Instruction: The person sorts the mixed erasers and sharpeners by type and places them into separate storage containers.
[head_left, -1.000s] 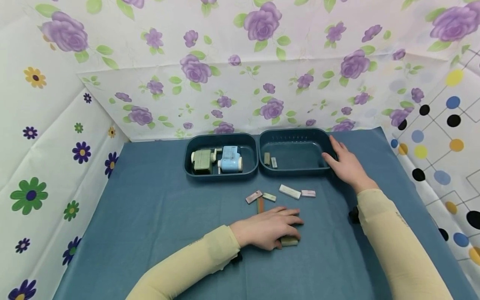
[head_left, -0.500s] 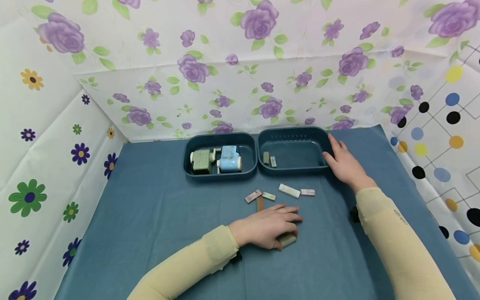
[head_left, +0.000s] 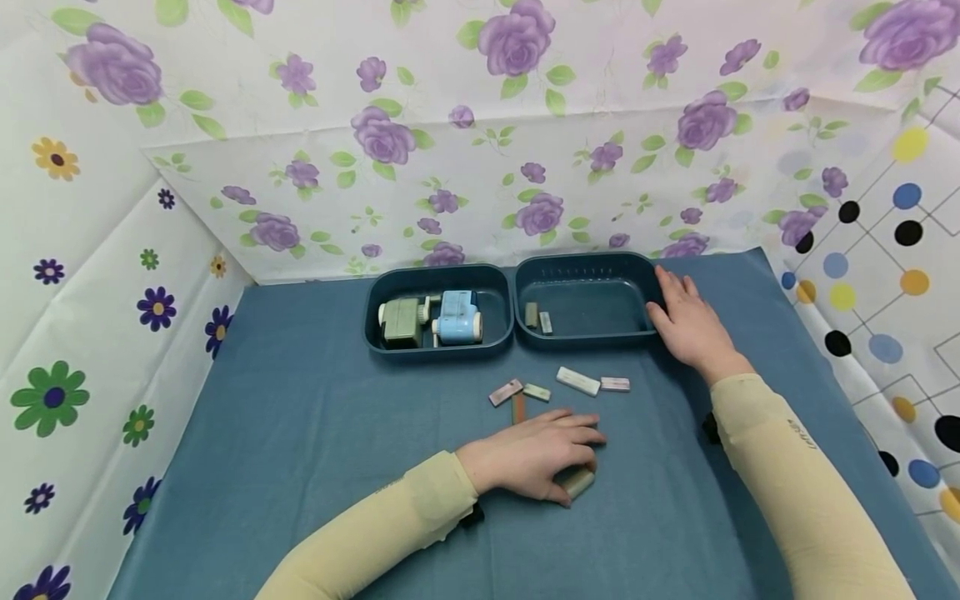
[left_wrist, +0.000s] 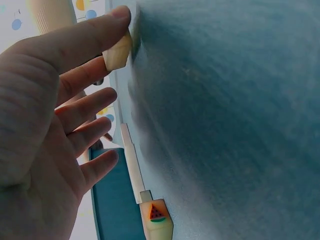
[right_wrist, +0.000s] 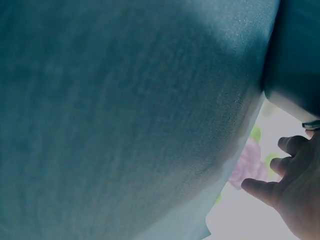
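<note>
My left hand (head_left: 532,454) is low over the table, and its thumb and index finger pinch a beige-green eraser (head_left: 581,483). In the left wrist view the same eraser (left_wrist: 118,52) shows between those two fingertips, while the other fingers are spread. My right hand (head_left: 693,329) rests at the right end of the right-hand blue tray (head_left: 592,340), thumb over the rim and fingers stretched along the outside. In the right wrist view its fingers (right_wrist: 262,190) are straight. Beyond the left hand lies an orange eraser (head_left: 519,408), partly hidden by it, with a watermelon picture in the left wrist view.
A pink eraser (head_left: 506,392), a small green one (head_left: 537,392), a long white one (head_left: 578,381) and a pink-white one (head_left: 615,384) lie before the trays. Two small erasers (head_left: 532,314) sit in the right tray. The left tray (head_left: 442,353) holds green (head_left: 402,322) and blue (head_left: 458,317) crank pencil sharpeners.
The eraser in my left hand has turned from lying nearly crosswise to a slant. Both hands have stayed almost in place, and the head view has shifted very slightly.
</note>
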